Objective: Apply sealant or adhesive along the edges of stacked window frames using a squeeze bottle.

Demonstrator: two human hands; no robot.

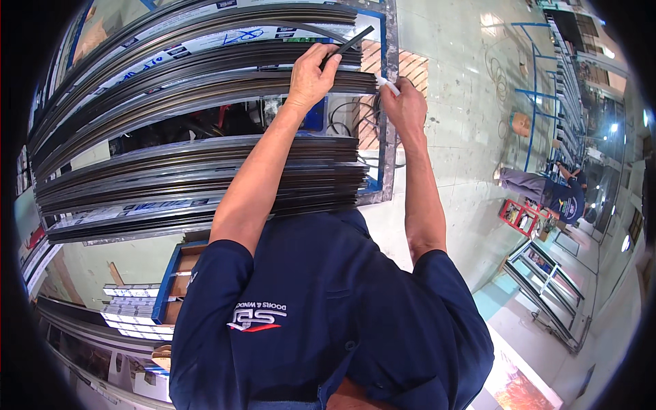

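Note:
Long dark window or door profiles (273, 83) lie in stacked bundles, their ends toward the right. Over the far bundles, my left hand (311, 76) is closed around a short black strip (357, 40) that slants up to the right, pinched between thumb and fingers. My right hand (408, 111) is closed on a small white tube with a narrow tip (391, 87). Its tip is at the cut end of one bundle (365, 83); whether it touches cannot be made out. Part of the tube is hidden by my right fingers.
A blue metal frame (372, 184) carries the bundles, with a slatted wooden pallet (413, 71) beyond it. A blue bin (317, 116) sits between the bundles. Far right, a co-worker (564, 195) stands near a red toolbox (518, 216) and a framed panel (547, 273).

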